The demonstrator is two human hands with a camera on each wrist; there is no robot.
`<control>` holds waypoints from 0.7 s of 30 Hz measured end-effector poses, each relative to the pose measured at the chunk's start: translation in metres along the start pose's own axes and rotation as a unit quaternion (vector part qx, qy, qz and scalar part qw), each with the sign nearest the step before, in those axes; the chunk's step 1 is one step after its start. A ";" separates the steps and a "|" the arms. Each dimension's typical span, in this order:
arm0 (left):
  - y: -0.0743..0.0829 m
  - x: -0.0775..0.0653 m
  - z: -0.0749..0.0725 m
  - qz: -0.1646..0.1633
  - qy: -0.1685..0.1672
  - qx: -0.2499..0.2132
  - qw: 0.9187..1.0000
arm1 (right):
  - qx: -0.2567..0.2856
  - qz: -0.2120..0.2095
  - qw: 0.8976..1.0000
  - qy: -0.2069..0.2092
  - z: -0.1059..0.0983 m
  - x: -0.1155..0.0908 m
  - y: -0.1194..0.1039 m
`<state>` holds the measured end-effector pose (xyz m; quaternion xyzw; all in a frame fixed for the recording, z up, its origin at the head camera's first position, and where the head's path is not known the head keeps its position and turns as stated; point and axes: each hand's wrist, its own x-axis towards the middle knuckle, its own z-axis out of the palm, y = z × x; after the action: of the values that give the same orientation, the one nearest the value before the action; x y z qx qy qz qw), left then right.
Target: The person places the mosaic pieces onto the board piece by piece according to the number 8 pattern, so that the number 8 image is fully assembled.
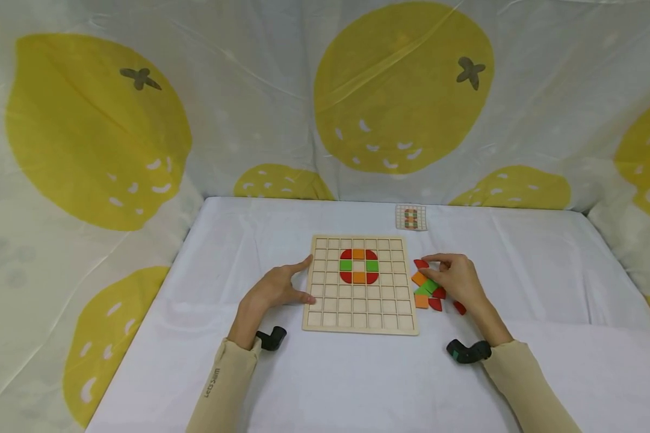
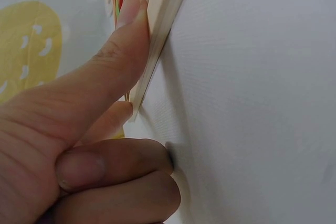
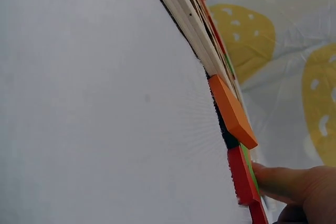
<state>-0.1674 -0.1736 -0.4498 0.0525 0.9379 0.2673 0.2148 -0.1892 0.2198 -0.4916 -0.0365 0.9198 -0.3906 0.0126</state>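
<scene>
The small white pattern card (image 1: 411, 217), lying far beyond the fingertips of both hands, is too small for its coloured design to be read. Under the fingers of the right hand (image 1: 455, 278), part of the loose pile of red, green and orange wooden tiles (image 1: 427, 288) is covered, so their number cannot be told. In the left wrist view the pale wooden grid board (image 2: 160, 19), against the thumb, is cut off by the top edge.

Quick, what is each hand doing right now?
Left hand: open, fingers against the wooden grid board.
Right hand: pinching a red piece.
</scene>
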 end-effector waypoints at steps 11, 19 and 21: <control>0.000 0.001 -0.002 0.008 0.003 -0.002 1.000 | 0.009 -0.003 1.000 0.020 0.002 0.002 0.001; -0.001 0.001 -0.001 0.008 0.002 0.000 1.000 | 0.024 0.001 0.999 0.025 0.003 -0.001 -0.007; -0.001 0.001 -0.001 0.006 0.002 -0.002 1.000 | 0.034 -0.001 0.999 0.021 0.005 -0.002 -0.011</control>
<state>-0.1686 -0.1747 -0.4499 0.0571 0.9375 0.2705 0.2115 -0.1865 0.2087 -0.4878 -0.0283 0.9062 -0.4219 -0.0060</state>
